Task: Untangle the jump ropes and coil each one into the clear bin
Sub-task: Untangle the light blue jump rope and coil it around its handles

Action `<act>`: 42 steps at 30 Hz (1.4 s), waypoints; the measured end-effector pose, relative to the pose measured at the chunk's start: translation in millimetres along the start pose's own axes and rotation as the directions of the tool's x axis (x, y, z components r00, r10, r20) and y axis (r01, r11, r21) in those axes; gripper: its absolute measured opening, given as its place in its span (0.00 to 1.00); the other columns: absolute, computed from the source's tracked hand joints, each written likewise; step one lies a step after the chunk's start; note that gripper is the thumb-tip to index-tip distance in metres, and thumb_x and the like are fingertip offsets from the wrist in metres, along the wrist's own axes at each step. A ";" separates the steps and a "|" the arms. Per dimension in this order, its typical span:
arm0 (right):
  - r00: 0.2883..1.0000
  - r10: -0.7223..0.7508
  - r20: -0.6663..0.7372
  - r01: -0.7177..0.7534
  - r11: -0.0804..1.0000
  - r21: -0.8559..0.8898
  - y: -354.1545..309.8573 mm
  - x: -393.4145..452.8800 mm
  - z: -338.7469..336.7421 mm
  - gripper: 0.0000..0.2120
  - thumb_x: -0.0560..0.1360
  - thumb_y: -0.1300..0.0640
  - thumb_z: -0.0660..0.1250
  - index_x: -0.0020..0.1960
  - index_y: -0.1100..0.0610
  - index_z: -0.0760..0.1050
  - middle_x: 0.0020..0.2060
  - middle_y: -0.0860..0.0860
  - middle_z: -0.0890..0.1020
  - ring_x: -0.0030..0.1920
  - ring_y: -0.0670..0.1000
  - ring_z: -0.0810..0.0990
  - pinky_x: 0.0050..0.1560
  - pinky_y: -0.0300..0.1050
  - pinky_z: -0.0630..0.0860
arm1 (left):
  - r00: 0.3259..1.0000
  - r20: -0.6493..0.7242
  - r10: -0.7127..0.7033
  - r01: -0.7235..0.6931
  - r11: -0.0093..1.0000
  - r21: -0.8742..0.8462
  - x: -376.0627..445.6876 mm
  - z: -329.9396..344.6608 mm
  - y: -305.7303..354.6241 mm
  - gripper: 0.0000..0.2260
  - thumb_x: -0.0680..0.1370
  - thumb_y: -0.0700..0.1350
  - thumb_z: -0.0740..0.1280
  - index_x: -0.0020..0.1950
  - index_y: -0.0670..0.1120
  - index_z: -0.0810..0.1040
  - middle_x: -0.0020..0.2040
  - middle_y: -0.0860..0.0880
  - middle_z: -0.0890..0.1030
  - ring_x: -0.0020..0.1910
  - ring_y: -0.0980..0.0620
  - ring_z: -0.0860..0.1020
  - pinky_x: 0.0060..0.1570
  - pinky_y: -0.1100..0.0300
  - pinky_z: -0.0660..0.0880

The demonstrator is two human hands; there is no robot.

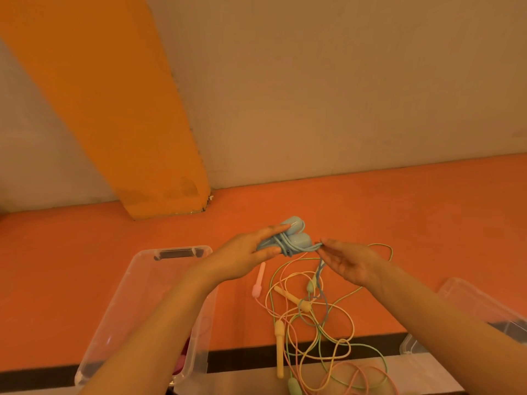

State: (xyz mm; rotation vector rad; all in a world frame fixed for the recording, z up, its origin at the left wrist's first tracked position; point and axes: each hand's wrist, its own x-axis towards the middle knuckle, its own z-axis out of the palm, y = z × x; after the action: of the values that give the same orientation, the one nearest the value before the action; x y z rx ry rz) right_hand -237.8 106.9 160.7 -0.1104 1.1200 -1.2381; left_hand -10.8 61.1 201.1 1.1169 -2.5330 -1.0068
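Note:
My left hand grips the two blue jump-rope handles held together, with blue cord wound round them. My right hand pinches the free end of that blue cord just right of the handles; a twisted length hangs down from it. Below my hands, a tangle of yellow, green and pink ropes lies on the orange floor, with yellow handles, a pink handle and a green handle. The clear bin stands at the lower left under my left forearm; something pink shows inside it.
A second clear plastic piece, like a lid, lies at the lower right. An orange pillar and a pale wall rise behind the floor. A dark strip and a pale band run along the bottom edge.

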 end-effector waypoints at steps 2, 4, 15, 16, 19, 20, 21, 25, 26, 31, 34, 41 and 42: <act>0.999 0.024 -0.031 -0.024 1.000 0.009 1.2 2.2 -1.2 0.07 0.76 0.71 0.63 0.40 0.65 0.72 0.24 0.56 0.80 0.23 0.50 0.80 0.25 0.38 0.78 | 1.000 0.006 0.000 0.000 1.000 0.020 0.4 1.0 -0.6 0.21 0.81 0.51 0.61 0.72 0.64 0.61 0.73 0.60 0.65 0.71 0.60 0.65 0.67 0.65 0.63; 0.996 0.057 -0.065 -0.057 0.998 0.008 2.5 4.8 -3.1 0.07 0.76 0.71 0.62 0.39 0.64 0.71 0.22 0.57 0.79 0.21 0.50 0.79 0.23 0.38 0.77 | 1.000 0.010 0.001 -0.001 0.999 0.036 1.6 3.1 -1.6 0.21 0.81 0.51 0.61 0.73 0.64 0.61 0.74 0.59 0.65 0.71 0.59 0.65 0.68 0.62 0.63; 0.959 0.283 -0.023 -0.282 0.938 -0.203 17.8 -7.7 -2.3 0.14 0.75 0.73 0.61 0.32 0.67 0.77 0.28 0.61 0.81 0.23 0.55 0.80 0.23 0.41 0.77 | 0.992 -0.120 -0.033 0.042 0.997 0.072 5.5 4.3 -0.7 0.23 0.81 0.51 0.61 0.75 0.61 0.58 0.75 0.55 0.65 0.71 0.53 0.66 0.60 0.66 0.64; 0.958 0.286 -0.026 -0.285 0.933 -0.222 18.6 -6.8 -3.0 0.16 0.75 0.74 0.61 0.30 0.65 0.77 0.28 0.62 0.81 0.23 0.56 0.80 0.24 0.42 0.77 | 0.993 -0.115 -0.029 0.035 0.998 0.047 4.8 4.2 1.9 0.24 0.81 0.51 0.61 0.75 0.61 0.57 0.75 0.55 0.65 0.71 0.53 0.67 0.59 0.67 0.64; 0.952 0.303 -0.043 -0.304 0.920 -0.249 18.2 -6.5 -1.5 0.10 0.75 0.74 0.62 0.37 0.66 0.75 0.30 0.62 0.81 0.24 0.55 0.81 0.25 0.43 0.78 | 0.994 -0.095 -0.052 0.050 0.998 -0.023 3.1 4.4 6.8 0.28 0.80 0.51 0.62 0.76 0.61 0.52 0.74 0.50 0.67 0.68 0.48 0.70 0.54 0.67 0.67; 0.953 0.301 -0.047 -0.303 0.919 -0.253 16.8 -4.0 -1.9 0.05 0.75 0.73 0.63 0.45 0.65 0.76 0.31 0.61 0.82 0.26 0.54 0.81 0.24 0.43 0.78 | 0.994 -0.084 -0.076 0.074 0.997 -0.028 2.6 4.5 7.7 0.29 0.80 0.52 0.62 0.77 0.58 0.52 0.73 0.47 0.69 0.66 0.46 0.71 0.51 0.66 0.68; 0.957 0.285 -0.057 -0.290 0.921 -0.262 16.4 -0.4 -4.0 0.09 0.74 0.71 0.64 0.53 0.62 0.74 0.31 0.60 0.82 0.27 0.53 0.82 0.24 0.41 0.78 | 0.993 -0.070 -0.096 0.094 0.995 -0.026 2.2 4.6 8.4 0.29 0.80 0.52 0.62 0.78 0.55 0.53 0.70 0.44 0.71 0.64 0.45 0.73 0.48 0.67 0.69; 0.940 0.335 -0.056 -0.335 0.885 -0.324 5.6 5.3 -10.1 0.01 0.76 0.63 0.65 0.45 0.59 0.75 0.29 0.52 0.83 0.25 0.47 0.80 0.24 0.31 0.68 | 0.997 0.009 -0.075 0.075 0.995 -0.067 -0.4 5.8 12.0 0.24 0.80 0.49 0.63 0.75 0.48 0.62 0.65 0.42 0.75 0.55 0.50 0.75 0.38 0.77 0.68; 0.939 0.339 -0.054 -0.337 0.878 -0.341 3.6 5.7 -11.7 0.04 0.76 0.62 0.65 0.42 0.59 0.75 0.28 0.51 0.82 0.24 0.45 0.79 0.23 0.31 0.65 | 0.997 0.027 -0.068 0.070 0.994 -0.083 -1.5 5.4 14.1 0.24 0.80 0.48 0.64 0.75 0.48 0.63 0.64 0.41 0.75 0.55 0.52 0.73 0.37 0.78 0.68; 0.935 0.354 -0.032 -0.348 0.892 -0.290 -0.3 4.6 -13.9 0.09 0.77 0.64 0.64 0.38 0.63 0.75 0.25 0.52 0.78 0.20 0.43 0.75 0.20 0.29 0.64 | 0.997 0.067 -0.036 0.045 0.988 -0.148 -5.1 0.4 23.5 0.22 0.81 0.43 0.63 0.74 0.45 0.63 0.57 0.38 0.77 0.40 0.68 0.76 0.32 0.76 0.68; 0.952 0.303 -0.043 -0.305 0.932 -0.196 -3.3 6.3 -15.2 0.13 0.78 0.67 0.62 0.35 0.63 0.75 0.24 0.55 0.78 0.20 0.46 0.76 0.22 0.32 0.71 | 0.994 0.093 -0.057 0.075 0.975 -0.207 -6.4 -2.5 21.1 0.21 0.80 0.44 0.63 0.73 0.49 0.65 0.39 0.51 0.74 0.27 0.61 0.73 0.29 0.73 0.65; 0.963 0.270 0.018 -0.264 0.951 -0.161 -9.8 12.0 -18.7 0.22 0.78 0.66 0.60 0.27 0.65 0.80 0.24 0.54 0.78 0.21 0.45 0.76 0.25 0.32 0.73 | 0.982 0.172 -0.080 0.128 0.949 -0.290 -7.8 -9.7 6.7 0.18 0.80 0.47 0.64 0.64 0.66 0.66 0.37 0.42 0.70 0.28 0.55 0.67 0.26 0.61 0.65; 0.964 0.266 0.022 -0.259 0.953 -0.157 -9.9 12.4 -18.6 0.21 0.78 0.66 0.60 0.28 0.66 0.80 0.25 0.54 0.79 0.21 0.46 0.76 0.25 0.32 0.73 | 0.979 0.189 -0.081 0.134 0.948 -0.288 -8.1 -9.9 7.1 0.18 0.80 0.47 0.64 0.63 0.66 0.66 0.37 0.43 0.70 0.27 0.55 0.68 0.26 0.61 0.65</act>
State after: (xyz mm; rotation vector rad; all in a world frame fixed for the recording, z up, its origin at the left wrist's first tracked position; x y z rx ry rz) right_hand -259.1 102.2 149.9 -0.0990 1.1513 -0.9089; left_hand -5.0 65.3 213.9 1.1303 -2.3546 -1.5203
